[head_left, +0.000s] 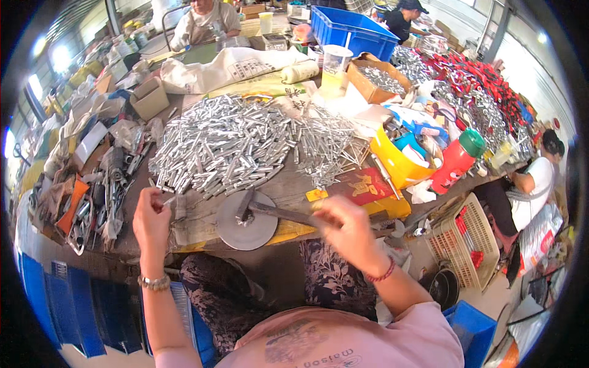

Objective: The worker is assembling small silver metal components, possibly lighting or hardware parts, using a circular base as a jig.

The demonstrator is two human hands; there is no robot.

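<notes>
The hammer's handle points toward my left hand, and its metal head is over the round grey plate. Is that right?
Not quite: the hammer's handle points toward your right hand, as the head camera view shows. Its metal head is indeed over the round grey plate.

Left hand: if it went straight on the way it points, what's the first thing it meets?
Probably the left edge of the heap of silver metal pins, just beyond the left hand. Height is unclear; it might pass above them.
</notes>
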